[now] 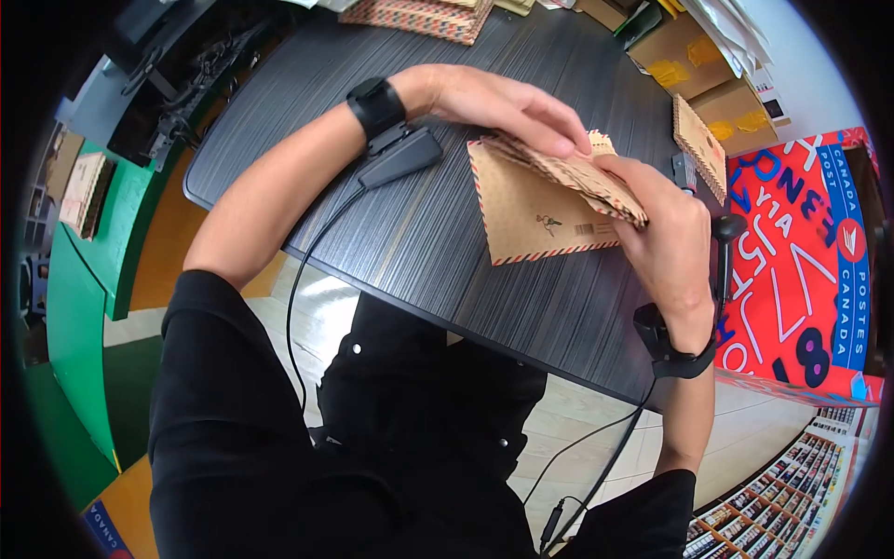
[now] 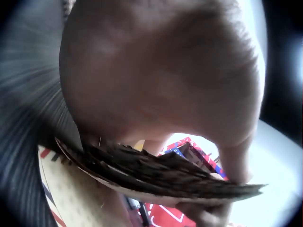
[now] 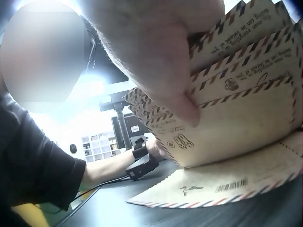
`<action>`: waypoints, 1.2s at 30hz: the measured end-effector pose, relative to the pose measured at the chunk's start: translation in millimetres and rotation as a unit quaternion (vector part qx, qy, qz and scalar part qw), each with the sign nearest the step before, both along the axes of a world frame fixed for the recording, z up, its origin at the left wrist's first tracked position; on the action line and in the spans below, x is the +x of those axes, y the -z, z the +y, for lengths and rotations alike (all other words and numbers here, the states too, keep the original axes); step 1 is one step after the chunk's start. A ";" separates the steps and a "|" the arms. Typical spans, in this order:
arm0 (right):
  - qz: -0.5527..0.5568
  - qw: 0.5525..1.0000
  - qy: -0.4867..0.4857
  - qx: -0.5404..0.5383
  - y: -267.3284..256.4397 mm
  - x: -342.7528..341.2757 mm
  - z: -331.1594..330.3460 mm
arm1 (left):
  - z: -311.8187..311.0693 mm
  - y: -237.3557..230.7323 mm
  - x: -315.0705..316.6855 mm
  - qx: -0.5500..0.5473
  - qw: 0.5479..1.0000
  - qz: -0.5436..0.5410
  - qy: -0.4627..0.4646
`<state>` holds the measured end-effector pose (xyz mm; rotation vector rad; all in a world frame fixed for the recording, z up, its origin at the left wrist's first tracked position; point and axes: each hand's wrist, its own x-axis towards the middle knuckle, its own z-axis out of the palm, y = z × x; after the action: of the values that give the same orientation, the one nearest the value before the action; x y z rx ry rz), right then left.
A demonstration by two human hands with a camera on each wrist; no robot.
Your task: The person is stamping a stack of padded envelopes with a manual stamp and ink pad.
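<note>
Both hands hold a bundle of brown airmail envelopes point(image 1: 582, 175) with striped borders, fanned and tilted up above the dark table. My left hand point(image 1: 512, 110) grips its far left side, thumb and fingers at the edges; the left wrist view shows the layered envelope edges point(image 2: 165, 177) under the palm. The right hand point(image 1: 669, 238) pinches the right end, its thumb point(image 3: 191, 111) lying across the printed face in the right wrist view. Under the bundle lies another envelope point(image 1: 531, 219), with a small drawing and a barcode.
The dark wood-grain table point(image 1: 391, 252) carries more envelope stacks point(image 1: 424, 19) at the far edge. Another envelope pile point(image 1: 700, 144) stands at the right, near cardboard boxes point(image 1: 684, 61) and a red Canada Post box point(image 1: 782, 270). A cable point(image 1: 296, 307) runs from the left wrist device past the table edge.
</note>
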<state>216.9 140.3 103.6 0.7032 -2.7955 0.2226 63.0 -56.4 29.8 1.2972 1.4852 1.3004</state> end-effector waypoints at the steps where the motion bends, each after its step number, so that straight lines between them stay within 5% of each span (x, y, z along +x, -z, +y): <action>1: 0.007 1.000 0.005 -0.005 -0.9 -1.4 1.0 | -1.5 -5.3 0.6 -0.005 1.000 0.007 0.005; 5: 0.041 0.998 -0.013 -0.038 -3.8 -7.2 3.5 | -11.2 -28.4 14.9 0.014 0.979 0.200 0.030; 8: -0.050 0.997 0.033 -0.040 -13.7 -17.3 7.7 | -12.8 -43.1 46.2 0.045 0.941 0.319 -0.098; 13: 0.092 0.995 -0.023 -0.044 -22.4 -35.3 6.6 | -7.6 -9.6 28.0 0.027 0.928 0.250 -0.273; 16: 0.354 0.932 -0.016 -0.076 -25.7 -29.7 8.4 | -11.0 -2.3 11.3 0.083 0.922 0.166 -0.341; 17: 0.357 0.931 -0.016 -0.073 -23.4 -26.5 11.0 | -12.7 -3.0 10.9 0.064 0.909 0.155 -0.382; 20: 0.095 0.968 0.159 -0.171 1.9 -14.1 26.9 | -16.8 0.1 9.3 0.029 0.878 0.124 -0.461; 21: 0.093 0.968 0.160 -0.167 14.5 -14.2 29.6 | -17.5 1.8 6.7 0.040 0.881 0.117 -0.457; 24: -0.033 0.963 0.267 0.023 48.9 -15.6 36.4 | -15.9 6.5 2.9 0.060 0.886 0.106 -0.448; 32: -0.299 0.909 0.292 0.005 21.3 -41.7 29.6 | -14.2 4.9 12.0 0.110 0.907 0.049 -0.404; 36: -0.217 0.929 0.295 0.058 34.4 -46.6 41.6 | -12.0 14.2 12.9 0.155 0.891 0.069 -0.422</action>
<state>170.3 182.0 69.2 -0.2265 -3.2991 0.1010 75.9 -68.3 15.5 0.9446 2.1286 2.0946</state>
